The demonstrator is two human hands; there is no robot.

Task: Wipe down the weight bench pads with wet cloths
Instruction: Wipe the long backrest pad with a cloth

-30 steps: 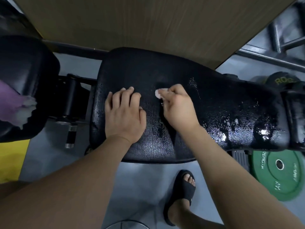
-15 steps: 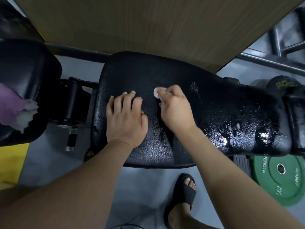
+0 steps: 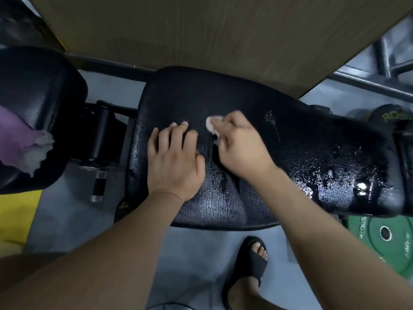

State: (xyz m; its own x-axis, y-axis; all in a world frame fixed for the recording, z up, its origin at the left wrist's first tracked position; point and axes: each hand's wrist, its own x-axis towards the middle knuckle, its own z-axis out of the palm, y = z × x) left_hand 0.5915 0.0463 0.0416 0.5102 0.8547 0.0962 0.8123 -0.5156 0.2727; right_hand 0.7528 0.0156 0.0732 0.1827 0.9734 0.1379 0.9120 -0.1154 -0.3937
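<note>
Bench pad (image 3: pixel 301 153) glistens wet under your hands: your left hand (image 3: pixel 174 162) rests flat with relaxed fingers while your right hand (image 3: pixel 239 148) pinches a small white cloth (image 3: pixel 211 125) against it.

I held my left hand (image 3: pixel 174 162) flat, palm down, fingers slightly spread; my right hand (image 3: pixel 239 148), just beside it, curled its fingers round a cloth (image 3: pixel 211 125).

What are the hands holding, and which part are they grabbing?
The right hand grips a small white cloth, bunched under its curled fingers with one end poking out. The left hand holds nothing; it rests flat on the black bench pad.
</note>
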